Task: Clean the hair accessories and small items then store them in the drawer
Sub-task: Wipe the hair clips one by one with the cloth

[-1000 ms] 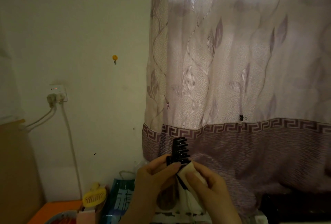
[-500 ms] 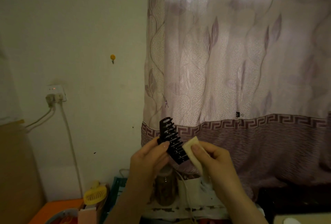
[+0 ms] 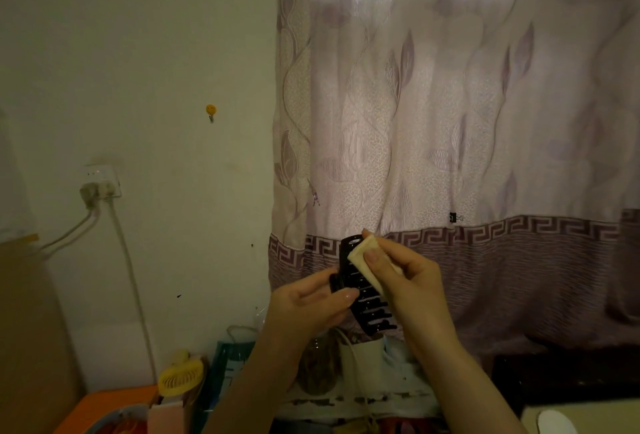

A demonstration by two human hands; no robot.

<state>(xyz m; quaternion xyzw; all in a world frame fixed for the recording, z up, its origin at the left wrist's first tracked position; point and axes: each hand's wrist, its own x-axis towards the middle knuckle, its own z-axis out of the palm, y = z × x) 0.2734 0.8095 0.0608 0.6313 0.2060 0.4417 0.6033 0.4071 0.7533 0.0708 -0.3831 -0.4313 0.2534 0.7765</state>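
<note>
While gripped by the left hand (image 3: 308, 302), a black toothed hair claw (image 3: 362, 289), pale cloth (image 3: 363, 255) pinched in right hand (image 3: 412, 281).

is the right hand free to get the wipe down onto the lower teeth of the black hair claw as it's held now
Probably yes. The right hand pinches the wipe against the upper end of the hair claw, and the lower teeth stick out bare below. The left hand grips only the claw's back edge, so nothing covers them.

Dim home room, probably a bedroom, patterned mauve curtain (image 3: 450, 121), wall socket (image 3: 102, 179) with plugged cords, small yellow fan (image 3: 180, 376) stood among cluttered belongings
</note>
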